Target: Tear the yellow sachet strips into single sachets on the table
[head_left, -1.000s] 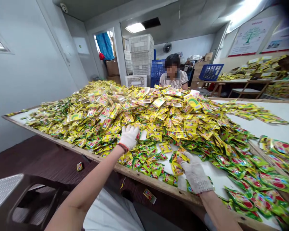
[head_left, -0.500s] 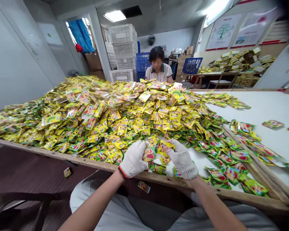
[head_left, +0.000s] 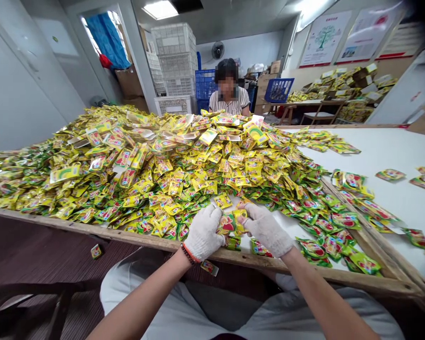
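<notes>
Both my hands wear white knit gloves and meet over the near edge of the table [head_left: 304, 271]. My left hand [head_left: 204, 232] and my right hand [head_left: 265, 228] are closed together on a small bunch of yellow and green sachets [head_left: 232, 222], held between them just above the white tabletop. A huge heap of the same yellow sachets [head_left: 170, 160] rises right behind my hands and covers most of the table.
A seated person in a striped top [head_left: 228, 92] faces me across the heap. Green sachets [head_left: 326, 236] lie loose at the right, beside a wooden divider rail [head_left: 371, 245]. White and blue crates [head_left: 179, 66] are stacked behind. Two sachets [head_left: 96, 251] lie on the floor.
My left hand came back from the heap and joined my right hand. Both now hold the bunch of sachets together near the table edge. The camera tilted down and to the right.
</notes>
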The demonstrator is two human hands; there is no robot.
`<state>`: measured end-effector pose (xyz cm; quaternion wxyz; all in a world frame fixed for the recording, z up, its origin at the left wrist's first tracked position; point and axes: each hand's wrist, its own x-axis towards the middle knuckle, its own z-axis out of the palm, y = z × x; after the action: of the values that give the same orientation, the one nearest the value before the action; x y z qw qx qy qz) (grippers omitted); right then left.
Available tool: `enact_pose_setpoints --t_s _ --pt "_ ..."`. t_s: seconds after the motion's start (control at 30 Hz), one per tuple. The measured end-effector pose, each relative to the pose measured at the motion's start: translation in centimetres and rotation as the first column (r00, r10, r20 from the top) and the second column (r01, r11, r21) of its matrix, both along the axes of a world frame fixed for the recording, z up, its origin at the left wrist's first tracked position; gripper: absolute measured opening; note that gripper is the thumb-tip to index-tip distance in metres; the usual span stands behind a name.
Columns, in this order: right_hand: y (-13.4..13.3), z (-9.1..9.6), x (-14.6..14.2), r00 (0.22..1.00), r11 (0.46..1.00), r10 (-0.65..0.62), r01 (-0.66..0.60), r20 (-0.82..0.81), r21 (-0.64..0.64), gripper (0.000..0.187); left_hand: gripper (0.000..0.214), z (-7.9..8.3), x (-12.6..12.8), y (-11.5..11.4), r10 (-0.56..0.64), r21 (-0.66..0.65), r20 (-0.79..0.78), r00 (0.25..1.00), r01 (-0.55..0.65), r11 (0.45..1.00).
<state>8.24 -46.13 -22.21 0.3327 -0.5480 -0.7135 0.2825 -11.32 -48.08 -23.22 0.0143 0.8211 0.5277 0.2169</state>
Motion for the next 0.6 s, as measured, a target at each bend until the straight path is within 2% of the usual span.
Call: enact_pose_setpoints --t_s 0.07,0.17,0.23,0.3,0.37,0.43,0.5,0.53,0.6 --pt "-0.4 0.0 0.2 0.997 0.999 -0.020 0.017 -0.076 -0.044 0.019 0.052 0.0 0.2 0.1 -0.004 0.019 0.008 1.000 0.004 1.000" --pt "-0.9 0.2 0.2 0.995 0.999 -0.047 0.048 -0.089 0.008 0.017 0.048 0.0 0.5 0.0 -0.040 0.026 0.015 0.999 0.040 0.999" --pt "-1.0 0.4 0.1 0.994 1.000 0.010 -0.013 -0.108 -0.023 0.019 0.047 -0.1 0.7 -0.1 -0.051 0.029 0.021 0.998 0.051 0.998" --pt "-1.3 0.6 0.1 0.986 0.989 0.066 -0.084 -0.153 -0.118 0.019 0.050 -0.2 0.7 -0.2 -0.050 0.025 0.026 0.998 0.050 0.998" --pt "-1.7 0.8 0.3 0.968 0.959 0.069 -0.131 -0.242 -0.250 0.024 0.053 -0.2 0.6 -0.1 -0.046 0.013 0.029 0.999 0.046 0.999" --pt "-2.2 0.8 0.3 0.931 0.901 0.086 -0.224 -0.354 -0.371 0.031 0.054 -0.2 0.6 0.0 -0.046 -0.001 0.038 0.998 0.046 0.999" --pt "-2.5 0.5 0.1 0.895 0.849 0.131 -0.323 -0.426 -0.418 0.030 0.054 -0.1 0.8 0.0 -0.069 -0.005 0.075 0.995 0.069 0.998" --pt "-2.6 0.3 -0.1 0.888 0.839 0.140 -0.342 -0.438 -0.424 0.028 0.056 -0.1 0.9 0.0 -0.098 -0.003 0.118 0.988 0.099 0.995" --pt "-2.6 -0.3 -0.4 0.885 0.853 0.091 -0.306 -0.456 -0.423 0.027 0.065 -0.1 1.0 0.1 -0.151 0.008 0.274 0.950 0.155 0.988"
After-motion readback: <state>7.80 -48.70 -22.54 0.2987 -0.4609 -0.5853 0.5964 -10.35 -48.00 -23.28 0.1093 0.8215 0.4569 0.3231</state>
